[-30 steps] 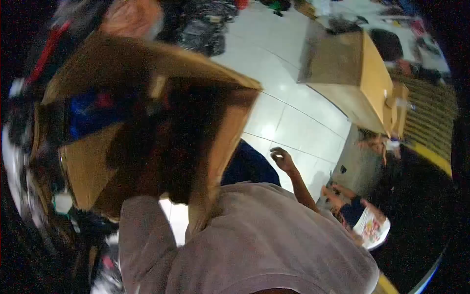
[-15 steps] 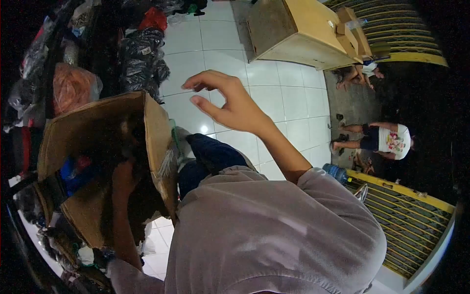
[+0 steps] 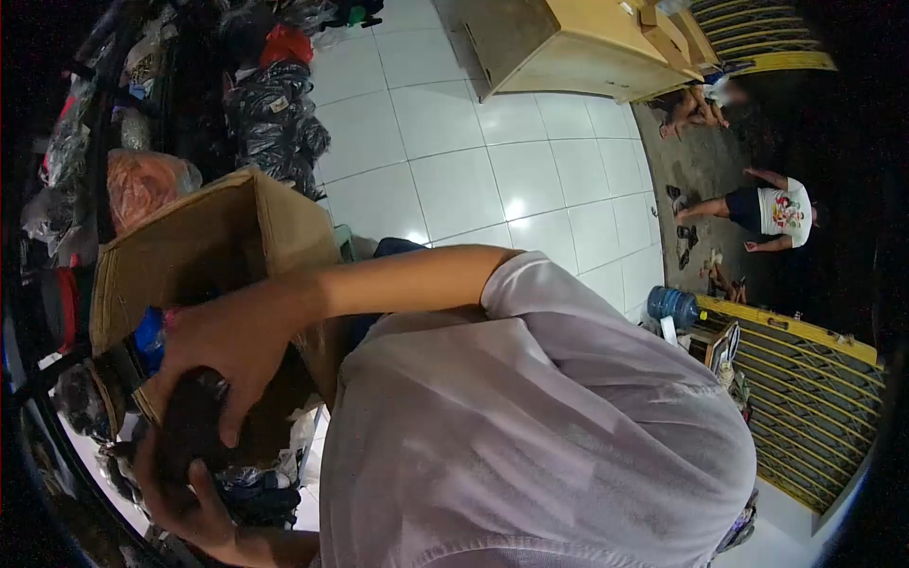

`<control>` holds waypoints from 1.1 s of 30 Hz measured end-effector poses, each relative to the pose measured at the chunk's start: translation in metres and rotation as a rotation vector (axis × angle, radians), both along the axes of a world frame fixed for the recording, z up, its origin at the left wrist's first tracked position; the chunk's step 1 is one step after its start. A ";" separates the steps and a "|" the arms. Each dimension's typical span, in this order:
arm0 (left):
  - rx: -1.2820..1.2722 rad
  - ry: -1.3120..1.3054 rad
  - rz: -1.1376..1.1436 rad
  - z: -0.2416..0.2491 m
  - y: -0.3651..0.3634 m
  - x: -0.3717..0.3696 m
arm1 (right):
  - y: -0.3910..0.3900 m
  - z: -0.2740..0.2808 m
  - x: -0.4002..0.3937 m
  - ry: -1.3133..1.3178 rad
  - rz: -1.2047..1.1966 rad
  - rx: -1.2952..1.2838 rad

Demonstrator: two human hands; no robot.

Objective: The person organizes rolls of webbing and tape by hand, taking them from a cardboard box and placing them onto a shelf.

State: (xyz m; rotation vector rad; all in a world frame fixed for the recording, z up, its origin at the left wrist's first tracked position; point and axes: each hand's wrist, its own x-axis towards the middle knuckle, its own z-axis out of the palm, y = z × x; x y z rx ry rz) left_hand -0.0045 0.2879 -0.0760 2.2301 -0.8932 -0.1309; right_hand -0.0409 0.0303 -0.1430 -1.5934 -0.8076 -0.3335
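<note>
An open cardboard box (image 3: 301, 222) stands on the left, its inside dark. At its near opening, my right hand (image 3: 227, 346) reaches across my body and curls its fingers and thumb around a dark rounded bundle (image 3: 194, 417). From below, my left hand (image 3: 185, 506) grips the same bundle, fingers on the far left side and thumb in front. The bundle's material is too dark to make out. A blue item (image 3: 150, 339) shows beside my right hand. Just right of my left hand lies a black plastic-wrapped package (image 3: 260, 497).
Plastic-wrapped black bundles (image 3: 275, 118), a red bag (image 3: 286, 44) and an orange bundle (image 3: 147, 185) line the left side. A wooden cabinet (image 3: 578, 52) stands on the tiled floor. A water jug (image 3: 672, 305) sits near the yellow folding gate (image 3: 805, 407). A person (image 3: 781, 208) stands outside.
My right hand has swung from above the floor down to the box. My left hand has come out of the box's dark inside, and both hands now hold the dark bundle.
</note>
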 end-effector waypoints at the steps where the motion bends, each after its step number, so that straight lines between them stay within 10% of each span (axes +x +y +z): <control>1: 0.008 0.007 0.005 -0.012 0.004 0.001 | 0.002 0.003 0.004 0.072 0.032 -0.016; 6: -0.291 0.157 0.073 -0.078 0.004 0.007 | -0.004 -0.012 0.014 0.108 -0.024 0.050; 13: -0.233 0.587 0.379 -0.039 -0.048 -0.004 | -0.020 -0.018 0.022 0.414 -0.008 -0.118; 24: -0.131 0.326 0.437 -0.014 -0.052 -0.018 | -0.013 -0.015 0.053 0.848 0.308 0.095; 33: -0.497 -0.123 0.486 0.048 -0.023 -0.013 | 0.019 0.061 0.089 0.476 0.102 0.078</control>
